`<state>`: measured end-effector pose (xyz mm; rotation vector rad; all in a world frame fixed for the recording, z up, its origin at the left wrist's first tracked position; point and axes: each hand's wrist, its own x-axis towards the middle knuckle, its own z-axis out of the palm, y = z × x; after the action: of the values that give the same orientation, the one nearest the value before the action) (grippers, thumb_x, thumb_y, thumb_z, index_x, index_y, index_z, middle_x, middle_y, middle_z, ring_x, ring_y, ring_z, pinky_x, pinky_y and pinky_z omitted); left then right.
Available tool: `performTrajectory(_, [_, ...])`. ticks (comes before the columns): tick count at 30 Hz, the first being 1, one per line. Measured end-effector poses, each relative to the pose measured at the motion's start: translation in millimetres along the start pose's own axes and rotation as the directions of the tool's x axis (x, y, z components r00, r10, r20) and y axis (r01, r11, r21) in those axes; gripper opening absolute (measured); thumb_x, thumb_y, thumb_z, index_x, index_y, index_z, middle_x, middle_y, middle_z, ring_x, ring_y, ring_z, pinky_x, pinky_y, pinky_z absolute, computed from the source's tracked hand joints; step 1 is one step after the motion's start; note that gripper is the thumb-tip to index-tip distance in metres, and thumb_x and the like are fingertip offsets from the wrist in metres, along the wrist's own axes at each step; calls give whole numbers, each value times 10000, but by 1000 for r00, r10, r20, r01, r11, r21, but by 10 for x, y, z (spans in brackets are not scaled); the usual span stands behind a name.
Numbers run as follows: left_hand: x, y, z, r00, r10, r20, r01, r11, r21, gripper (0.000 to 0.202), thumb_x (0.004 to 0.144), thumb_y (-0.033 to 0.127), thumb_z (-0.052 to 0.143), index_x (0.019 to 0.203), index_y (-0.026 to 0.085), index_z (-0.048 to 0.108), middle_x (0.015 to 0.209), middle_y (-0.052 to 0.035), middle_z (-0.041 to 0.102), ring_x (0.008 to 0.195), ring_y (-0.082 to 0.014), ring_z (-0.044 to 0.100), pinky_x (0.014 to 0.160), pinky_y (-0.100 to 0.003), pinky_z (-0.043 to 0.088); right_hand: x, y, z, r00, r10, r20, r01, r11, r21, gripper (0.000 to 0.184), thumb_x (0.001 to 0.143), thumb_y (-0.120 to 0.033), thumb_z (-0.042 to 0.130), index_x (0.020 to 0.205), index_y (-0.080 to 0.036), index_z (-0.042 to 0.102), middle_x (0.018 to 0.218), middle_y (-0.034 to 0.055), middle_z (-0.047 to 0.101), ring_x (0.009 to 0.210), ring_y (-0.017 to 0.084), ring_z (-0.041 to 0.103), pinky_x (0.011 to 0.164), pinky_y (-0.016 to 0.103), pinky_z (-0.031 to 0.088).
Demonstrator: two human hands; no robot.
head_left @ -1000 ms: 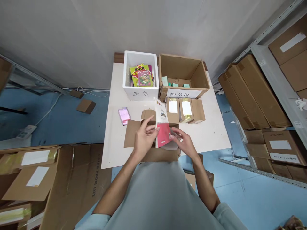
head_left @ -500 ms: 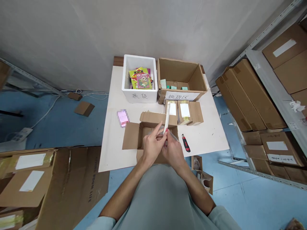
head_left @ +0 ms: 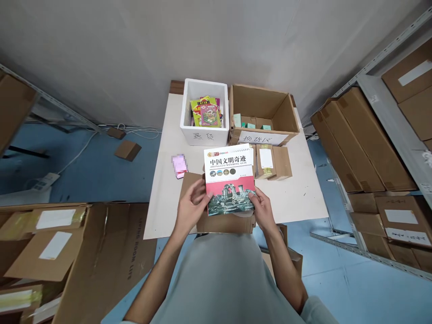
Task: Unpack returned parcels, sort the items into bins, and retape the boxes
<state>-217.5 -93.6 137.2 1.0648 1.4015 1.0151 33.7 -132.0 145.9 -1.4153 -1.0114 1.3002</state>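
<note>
A book (head_left: 230,180) with a white, red and green cover faces me, held over an open cardboard box (head_left: 226,225). My left hand (head_left: 193,201) is closed on its lower left edge, thumb on the cover. At the lower right edge, my right hand (head_left: 263,209) grips it with the thumb in front and fingers behind. The book hides most of the box; a side flap (head_left: 189,180) sticks out to the left.
Behind stand a white foam box (head_left: 205,137) with colourful booklets (head_left: 209,114) and a larger carton (head_left: 263,103) with small boxes. Taped small cartons (head_left: 266,162) sit right of the book. A pixelated pink item (head_left: 179,165) lies left. Shelves of cartons (head_left: 401,213) stand at right.
The book was edge-on between both hands; now its front cover is turned towards me. My hands have moved apart to its two sides. The red and black utility knife is out of sight.
</note>
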Motion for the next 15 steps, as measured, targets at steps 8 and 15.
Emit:
performTrajectory(8, [-282, -538, 1, 961, -240, 135, 262, 948, -182, 912, 780, 645, 933, 1526, 245, 592, 1568, -192, 708, 906, -261, 807, 439, -257, 601, 18, 312, 7, 993, 92, 78, -89, 995, -47, 701, 1005, -834, 679, 1442, -300, 796, 1274, 107, 864, 1207, 347, 809, 1041, 518, 709])
performTrajectory(15, [-205, -731, -140, 951, -301, 73, 309, 941, -140, 882, 658, 538, 995, 1431, 207, 730, 1515, -185, 740, 996, -295, 810, 501, -275, 641, 73, 532, 21, 910, 326, 256, -321, 945, -60, 797, 871, -851, 829, 1485, -344, 788, 1145, 67, 853, 1099, 358, 822, 852, 552, 759])
